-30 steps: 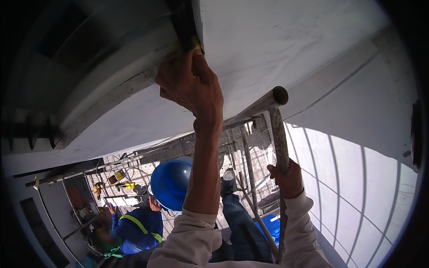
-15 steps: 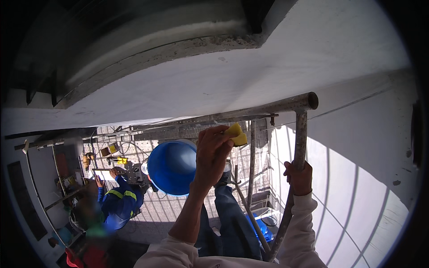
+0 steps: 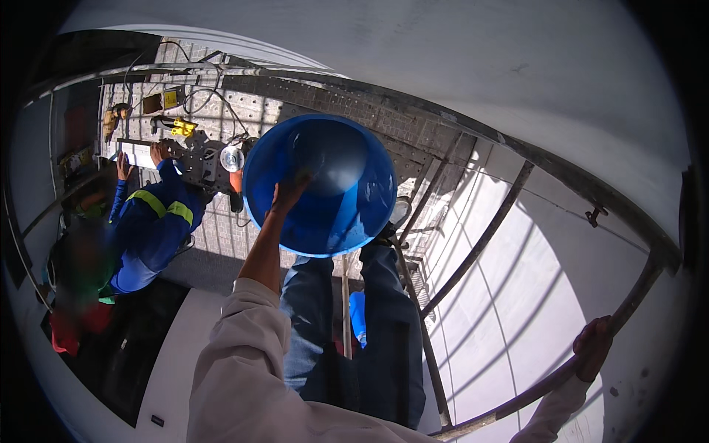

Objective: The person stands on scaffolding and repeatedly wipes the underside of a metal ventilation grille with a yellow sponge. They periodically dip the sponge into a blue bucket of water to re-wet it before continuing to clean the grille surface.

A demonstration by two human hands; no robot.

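The left hand (image 3: 286, 193) reaches into a round blue plastic bucket (image 3: 319, 184), fingers spread against its inner wall — whether it pinches anything there I cannot tell. Out to the right, the right hand (image 3: 593, 345) is wrapped tight around a grey metal scaffold rail (image 3: 517, 399). Left of the bucket, another person in a blue jacket with yellow stripes (image 3: 151, 221) leans over a perforated metal deck (image 3: 199, 159) strewn with tools.

Bucket (image 3: 319, 184) at centre, left hand (image 3: 288, 193) reaching into its mouth at 9 o'clock. Legs (image 3: 354, 325) directly beneath the bucket, at 6 o'clock. Co-worker (image 3: 151, 221) at 9 o'clock, lower down, hands on a platform (image 3: 214, 111) strewn with tools (image 3: 177, 127) at 11 o'clock. Scaffold rail (image 3: 517, 399) at 4 o'clock, right hand (image 3: 593, 347) wrapped around it. Wall (image 3: 480, 59) from 12 to 2 o'clock.
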